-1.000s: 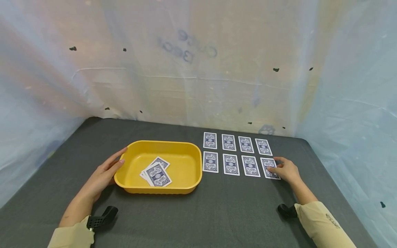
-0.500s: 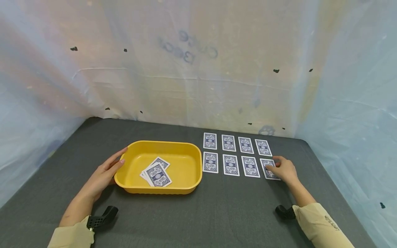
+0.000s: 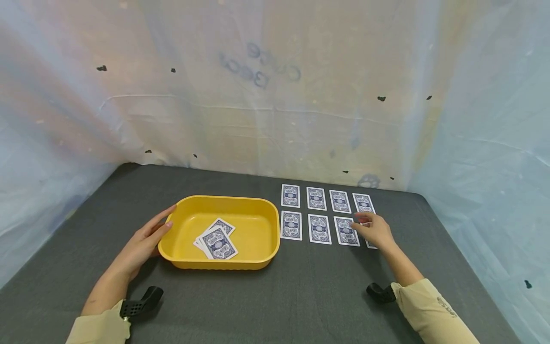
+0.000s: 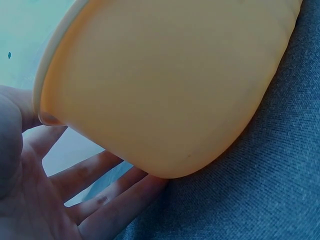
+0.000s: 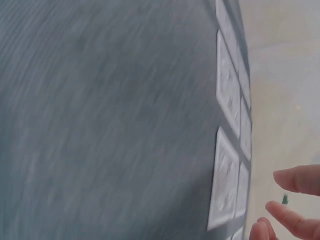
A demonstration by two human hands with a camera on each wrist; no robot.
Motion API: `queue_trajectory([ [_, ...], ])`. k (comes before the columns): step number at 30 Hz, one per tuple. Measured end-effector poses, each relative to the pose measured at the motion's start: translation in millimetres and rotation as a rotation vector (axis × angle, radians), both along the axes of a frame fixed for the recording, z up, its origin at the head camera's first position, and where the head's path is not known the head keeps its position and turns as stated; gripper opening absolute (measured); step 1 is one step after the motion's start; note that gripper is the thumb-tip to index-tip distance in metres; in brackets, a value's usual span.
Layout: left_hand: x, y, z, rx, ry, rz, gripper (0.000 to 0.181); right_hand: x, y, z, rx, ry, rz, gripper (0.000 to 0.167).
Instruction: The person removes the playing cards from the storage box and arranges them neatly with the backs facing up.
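Observation:
A yellow plastic tray [image 3: 253, 229] stands on the dark cloth, with several loosely stacked playing cards [image 3: 218, 242] inside. My left hand [image 3: 143, 239] holds its left side, thumb over the rim and fingers against the outer wall, as the left wrist view of the tray wall [image 4: 165, 95] also shows. Right of the tray, playing cards [image 3: 320, 228] lie in two rows, blue backs up. My right hand [image 3: 375, 230] hovers over the nearer row's rightmost card [image 3: 371, 244], partly hiding it. In the right wrist view its fingers [image 5: 295, 180] are apart, holding nothing. A small red spot shows by its fingertips.
Dark grey cloth [image 3: 275, 306] covers the table. Pale plastic sheeting [image 3: 275, 134] rises behind it and at both sides. A black wrist device [image 3: 380, 292] is strapped on the right arm, another [image 3: 143, 302] on the left.
My right hand has risen off the nearer row's rightmost card and moved left, leaving that card on the cloth. The left hand and the tray have not moved.

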State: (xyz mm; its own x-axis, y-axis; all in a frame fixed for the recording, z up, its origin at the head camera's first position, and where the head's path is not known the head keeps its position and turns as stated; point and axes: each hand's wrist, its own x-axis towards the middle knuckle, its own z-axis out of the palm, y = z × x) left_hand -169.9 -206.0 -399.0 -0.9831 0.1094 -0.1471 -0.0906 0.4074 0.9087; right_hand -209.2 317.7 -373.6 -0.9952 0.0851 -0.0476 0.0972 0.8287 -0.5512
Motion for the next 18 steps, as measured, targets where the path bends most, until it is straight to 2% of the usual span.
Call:
queue_trajectory([
  [13,-0.2,-0.8,0.7,0.01,-0.006,-0.003,0.064,-3.3,-43.3,10.9,-0.155,0.088,0.099,0.039],
  [18,0.3,0.1,-0.1,0.003,-0.009,-0.002,0.065,-4.5,-59.3,14.9,-0.21,0.091,0.133,0.038],
])
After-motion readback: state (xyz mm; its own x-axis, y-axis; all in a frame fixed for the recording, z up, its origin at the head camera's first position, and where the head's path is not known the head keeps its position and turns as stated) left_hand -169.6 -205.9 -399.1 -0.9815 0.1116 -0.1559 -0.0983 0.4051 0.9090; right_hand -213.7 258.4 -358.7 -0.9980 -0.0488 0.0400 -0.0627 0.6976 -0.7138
